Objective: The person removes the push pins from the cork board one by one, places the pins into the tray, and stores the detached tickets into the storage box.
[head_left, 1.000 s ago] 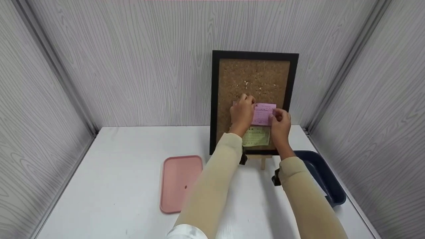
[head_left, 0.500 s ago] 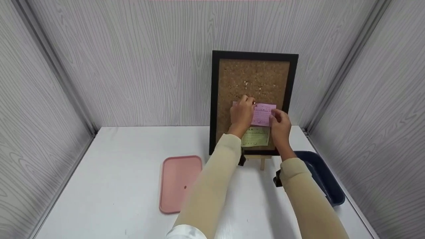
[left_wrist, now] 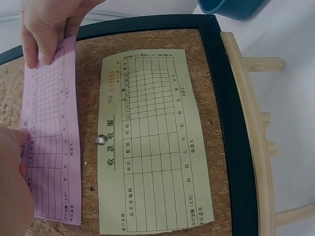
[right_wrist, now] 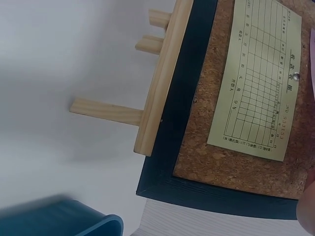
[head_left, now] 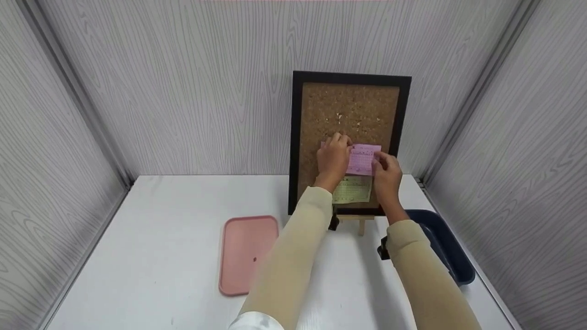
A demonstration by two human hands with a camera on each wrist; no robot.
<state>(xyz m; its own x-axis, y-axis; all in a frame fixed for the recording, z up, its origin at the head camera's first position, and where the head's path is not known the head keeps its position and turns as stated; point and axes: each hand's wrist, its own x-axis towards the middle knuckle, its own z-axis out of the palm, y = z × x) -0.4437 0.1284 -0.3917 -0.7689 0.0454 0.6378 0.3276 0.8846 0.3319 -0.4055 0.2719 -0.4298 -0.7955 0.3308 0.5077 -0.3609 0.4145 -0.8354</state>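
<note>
A pink receipt slip lies against a black-framed corkboard. My left hand covers the slip's left part, fingers bent at its top edge, pinching a small thumbtack now hidden by the fingertips. My right hand pinches the slip's right edge between thumb and fingers. In the left wrist view, that edge of the pink slip is under the right fingers. Below it, a yellow-green receipt slip is fixed by a round silver thumbtack at its upper middle.
A small wooden easel supports the board on the white table. To the left lies a pink tray with a tiny dark spot on it. A navy tray stands at the right, partly behind the right sleeve.
Both hands stay nearly in place at the pink slip. Half a second ago a small shiny spot showed at the left fingertips; it is now covered.
</note>
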